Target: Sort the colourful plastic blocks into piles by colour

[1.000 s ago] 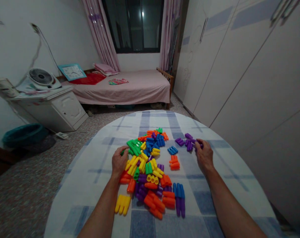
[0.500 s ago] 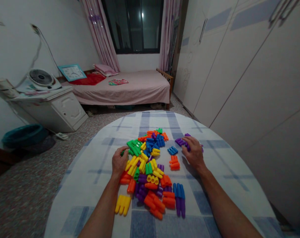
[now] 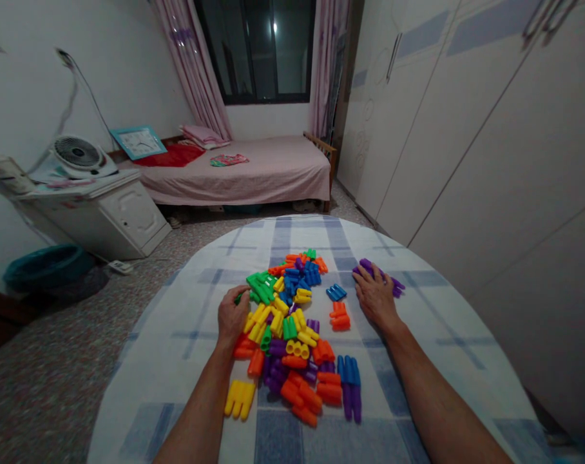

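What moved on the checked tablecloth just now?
The right hand slid left and came down over the purple plastic pegs, which now lie partly under and beside it. The left hand stayed at the colourful pile's edge, and the blue plastic pegs and orange plastic pegs stayed put.

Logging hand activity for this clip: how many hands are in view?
2: the left hand at the edge of the block pile, and the right hand on the purple blocks.
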A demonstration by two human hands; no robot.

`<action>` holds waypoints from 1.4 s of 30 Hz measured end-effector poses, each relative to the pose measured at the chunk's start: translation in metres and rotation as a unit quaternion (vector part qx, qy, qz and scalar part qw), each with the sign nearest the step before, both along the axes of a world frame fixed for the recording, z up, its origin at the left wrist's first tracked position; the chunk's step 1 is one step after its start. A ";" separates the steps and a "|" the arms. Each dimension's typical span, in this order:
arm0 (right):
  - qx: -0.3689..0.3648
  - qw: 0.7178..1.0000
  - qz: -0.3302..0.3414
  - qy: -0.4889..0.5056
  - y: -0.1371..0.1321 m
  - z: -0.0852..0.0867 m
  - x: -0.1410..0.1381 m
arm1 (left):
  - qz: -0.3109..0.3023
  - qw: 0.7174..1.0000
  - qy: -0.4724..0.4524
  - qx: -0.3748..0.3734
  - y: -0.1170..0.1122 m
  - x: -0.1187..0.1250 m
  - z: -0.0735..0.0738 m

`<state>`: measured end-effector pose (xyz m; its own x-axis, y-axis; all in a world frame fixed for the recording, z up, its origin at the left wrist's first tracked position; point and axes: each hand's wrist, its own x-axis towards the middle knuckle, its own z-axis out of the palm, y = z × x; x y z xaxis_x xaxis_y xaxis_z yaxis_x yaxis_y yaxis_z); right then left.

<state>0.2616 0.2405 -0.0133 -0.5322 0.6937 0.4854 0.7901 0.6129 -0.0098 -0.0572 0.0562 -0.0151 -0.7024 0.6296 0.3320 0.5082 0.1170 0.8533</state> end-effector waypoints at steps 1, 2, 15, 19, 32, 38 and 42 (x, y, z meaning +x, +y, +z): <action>0.006 1.000 -0.015 0.003 0.000 0.000 0.002 | 0.001 1.000 0.000 -0.001 0.000 0.000 0.000; 0.011 1.000 -0.027 0.006 0.000 0.000 0.004 | 0.002 1.000 0.000 -0.002 0.000 0.000 -0.001; -0.113 0.970 0.154 0.149 -0.023 0.016 -0.013 | 0.000 1.000 -0.002 0.002 0.001 -0.001 -0.003; -0.169 0.959 0.188 0.131 -0.034 0.015 -0.023 | -0.002 1.000 -0.003 0.001 0.001 -0.002 -0.002; -0.188 0.978 0.051 0.068 -0.042 0.031 -0.039 | -0.002 1.000 -0.012 -0.001 0.001 0.001 0.002; -0.236 0.971 0.034 0.035 -0.027 0.036 -0.052 | -0.004 1.000 -0.009 -0.003 0.000 0.000 0.000; -0.214 0.958 0.132 0.137 -0.017 0.038 -0.069 | -0.003 1.000 -0.004 0.000 0.000 0.000 0.000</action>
